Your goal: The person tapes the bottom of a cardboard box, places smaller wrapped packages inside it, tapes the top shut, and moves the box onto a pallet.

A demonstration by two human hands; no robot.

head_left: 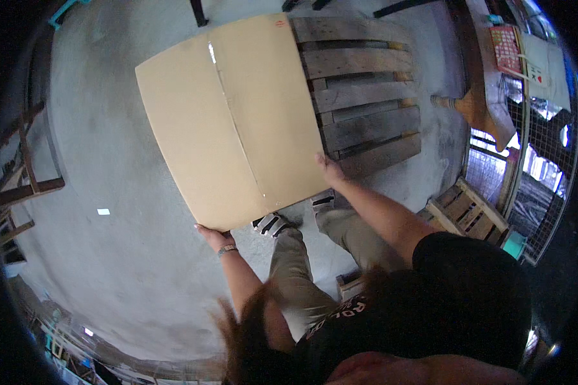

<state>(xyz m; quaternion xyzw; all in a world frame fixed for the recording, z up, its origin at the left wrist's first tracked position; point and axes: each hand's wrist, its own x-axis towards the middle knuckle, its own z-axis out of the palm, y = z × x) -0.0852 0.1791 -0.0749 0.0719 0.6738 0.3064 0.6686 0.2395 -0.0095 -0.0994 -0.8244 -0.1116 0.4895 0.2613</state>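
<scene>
A large tan cardboard box [186, 109], with a taped seam along its top and a small red mark near one far corner, fills the middle of the view. At its near left corner my left hand [216, 237] grips the edge, a watch on that wrist; the fingers go partly under the cardboard. My right hand [329, 168] holds the right side near the close corner, thumb on top and the other fingers mostly hidden. The box's underside is out of sight. Right beside it lies a slatted wooden pallet [366, 90].
Grey concrete floor [109, 147] surrounds the box, with a small white scrap [103, 212] on the left. My feet stand close to the box's near edge. Another wooden pallet [472, 208] is at the right by wire mesh. A wooden frame [29, 157] stands far left.
</scene>
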